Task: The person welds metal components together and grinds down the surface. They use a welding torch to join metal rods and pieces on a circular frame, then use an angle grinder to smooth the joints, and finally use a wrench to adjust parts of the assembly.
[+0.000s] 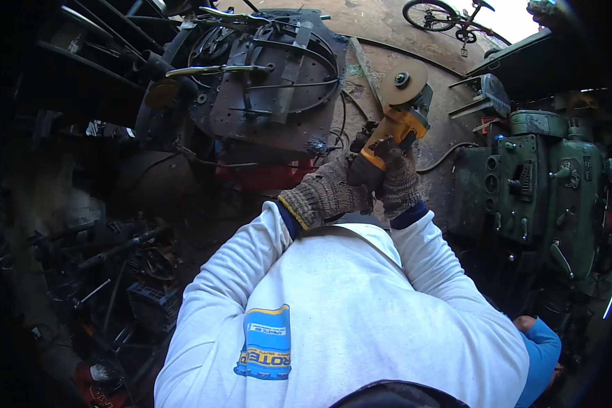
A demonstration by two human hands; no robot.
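Note:
A yellow and black angle grinder [396, 126] with a tan disc [404, 83] is held up in front of my chest, its disc end pointing away from me. My left hand [328, 193], in a worn grey knitted glove, is closed around the rear of its body. Around the right side of the same body wraps my right hand [399, 179], gloved alike, with frayed fingers. Left of the grinder stands a dark metal plate [245, 115] on a work surface, with a curved ring [296, 49] and locking pliers [217, 69] on it. The disc is apart from them.
A green machine [537, 183] with levers and knobs fills the right side. Cables [442, 155] lie on the floor near the grinder. Metal scraps [143, 272] are piled at lower left. A bicycle [455, 20] stands far off. Another person's blue sleeve [541, 357] shows at lower right.

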